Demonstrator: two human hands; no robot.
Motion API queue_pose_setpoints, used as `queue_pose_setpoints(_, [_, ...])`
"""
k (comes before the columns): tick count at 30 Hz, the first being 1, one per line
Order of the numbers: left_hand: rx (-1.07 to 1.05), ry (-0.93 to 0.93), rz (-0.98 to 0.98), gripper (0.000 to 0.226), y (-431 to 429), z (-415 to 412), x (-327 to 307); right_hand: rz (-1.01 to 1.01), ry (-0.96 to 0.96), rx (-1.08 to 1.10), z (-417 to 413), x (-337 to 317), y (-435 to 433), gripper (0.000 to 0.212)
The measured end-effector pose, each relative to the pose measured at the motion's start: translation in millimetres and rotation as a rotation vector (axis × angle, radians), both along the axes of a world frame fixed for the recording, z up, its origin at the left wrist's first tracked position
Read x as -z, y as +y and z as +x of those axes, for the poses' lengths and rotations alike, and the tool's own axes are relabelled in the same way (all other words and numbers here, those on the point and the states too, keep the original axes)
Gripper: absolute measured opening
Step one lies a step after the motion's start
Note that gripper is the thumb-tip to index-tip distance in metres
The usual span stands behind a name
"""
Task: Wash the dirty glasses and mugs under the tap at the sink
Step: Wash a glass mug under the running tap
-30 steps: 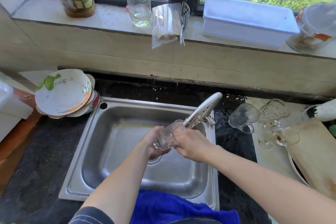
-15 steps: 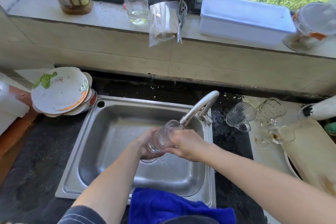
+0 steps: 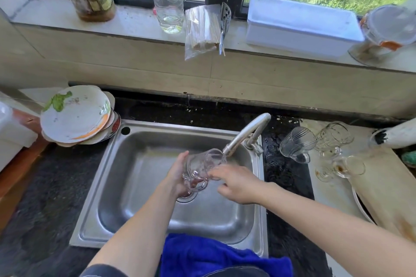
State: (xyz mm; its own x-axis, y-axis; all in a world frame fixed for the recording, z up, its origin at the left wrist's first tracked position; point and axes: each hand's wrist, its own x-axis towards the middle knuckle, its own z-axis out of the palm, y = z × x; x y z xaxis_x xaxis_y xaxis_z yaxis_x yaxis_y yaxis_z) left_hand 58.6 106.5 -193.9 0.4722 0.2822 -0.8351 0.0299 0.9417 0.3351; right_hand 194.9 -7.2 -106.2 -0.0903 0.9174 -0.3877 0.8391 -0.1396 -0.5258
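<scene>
Gripping the mug [image 3: 202, 165] with curled fingers of the left hand [image 3: 177, 175], mouth tilted up to the tap [image 3: 245, 136] spout. Touching its side with loose, extended fingertips of the right hand [image 3: 239, 184], above the sink [image 3: 139, 153], well left of the other glasses [image 3: 297, 144]

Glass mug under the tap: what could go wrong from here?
1. The glass mug is gripped mainly by the left hand. It could slip and hit the steel sink.
2. Its rim sits close to the tap spout and might knock against it.
3. The glasses lying on their sides on the counter beside the sink could roll if the right hand bumps them.
</scene>
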Motion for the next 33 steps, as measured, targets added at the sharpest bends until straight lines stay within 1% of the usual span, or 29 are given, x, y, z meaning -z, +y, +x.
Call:
queue_pose_setpoints(2, [0.080, 0.089, 0.052, 0.048, -3.9, 7.6, -3.4, 0.017, -0.153, -0.076, -7.6, 4.3, 5.7, 0.041])
queue_pose_setpoints(3, [0.101, 0.121, 0.069, 0.046, -4.0, 7.8, -3.7, 0.012, -0.184, -0.086, -6.3, 5.5, 5.7, 0.040])
queue_pose_setpoints(5, [0.108, 0.182, 0.076, 0.044, -1.1, 0.6, -3.6, -0.004, -0.183, -0.106, 5.7, 5.9, -2.2, 0.043])
queue_pose_setpoints(7, [0.099, 0.223, 0.055, 0.041, 2.1, -4.8, -3.7, 0.047, -0.180, -0.127, 14.1, 9.2, -7.1, 0.043])
queue_pose_setpoints(9, [0.094, 0.216, 0.025, 0.043, -1.5, -0.9, -6.7, 0.063, -0.203, -0.062, 6.2, 8.3, -0.2, 0.033])
queue_pose_setpoints(11, [0.114, 0.191, 0.027, 0.044, -2.9, 2.7, -7.6, 0.036, -0.192, 0.033, -2.4, 11.2, 9.1, 0.029])
queue_pose_setpoints(12, [0.124, 0.150, 0.009, 0.041, -2.1, 0.9, -8.4, 0.009, -0.130, 0.075, -3.2, 11.6, 11.3, 0.027])
queue_pose_setpoints(14, [0.134, 0.011, -0.065, 0.039, 1.0, -7.4, -11.6, -0.056, 0.101, 0.182, 3.1, 11.6, 11.8, 0.023])
queue_pose_setpoints(16, [0.133, -0.060, -0.091, 0.038, 3.0, -13.5, -17.0, -0.088, 0.307, 0.311, 9.3, 8.4, 8.7, 0.025])
queue_pose_setpoints(18, [0.086, -0.041, -0.060, 0.036, 1.2, -13.3, -20.8, -0.065, 0.481, 0.493, 12.9, 3.9, 6.1, 0.036])
queue_pose_setpoints(19, [0.046, -0.019, -0.024, 0.035, -0.4, -11.4, -22.1, -0.066, 0.602, 0.618, 14.1, 3.7, 3.9, 0.041])
queue_pose_setpoints(20, [0.010, 0.008, 0.021, 0.035, -2.2, -9.6, -22.2, -0.078, 0.729, 0.739, 14.3, 5.3, 1.5, 0.041])
queue_pose_setpoints(21, [-0.019, 0.051, 0.073, 0.033, -3.9, -8.0, -21.3, -0.092, 0.810, 0.825, 12.9, 7.9, -0.7, 0.037])
queue_pose_setpoints(22, [-0.044, 0.105, 0.126, 0.031, -6.1, -6.5, -20.6, -0.085, 0.831, 0.865, 10.2, 12.5, -2.8, 0.028])
queue_pose_setpoints(24, [-0.071, 0.181, 0.193, 0.028, -12.1, -0.8, -21.2, -0.003, 0.738, 0.916, 4.3, 24.0, -3.2, 0.011])
queue_pose_setpoints(25, [-0.063, 0.201, 0.212, 0.027, -16.1, 2.8, -21.9, 0.063, 0.664, 0.944, 3.3, 28.5, -0.7, 0.010])
queue_pose_setpoints(26, [-0.048, 0.233, 0.233, 0.028, -19.9, 6.1, -21.9, 0.123, 0.574, 0.968, 4.6, 32.3, 2.2, 0.013])
queue_pose_setpoints(28, [-0.046, 0.288, 0.274, 0.034, -25.8, 9.3, -20.5, 0.149, 0.435, 1.024, 7.7, 36.1, 7.1, 0.014])
queue_pose_setpoints(29, [-0.066, 0.292, 0.279, 0.035, -28.2, 9.4, -19.5, 0.107, 0.437, 1.063, 8.2, 37.5, 8.2, 0.014])
queue_pose_setpoints(31, [-0.109, 0.282, 0.289, 0.037, -32.2, 7.3, -19.8, -0.026, 0.574, 1.172, 3.6, 42.2, 7.0, 0.026])
queue_pose_setpoints(33, [-0.088, 0.273, 0.340, 0.039, -34.6, 3.0, -22.3, -0.122, 0.734, 1.264, -2.2, 42.8, 4.7, 0.019])
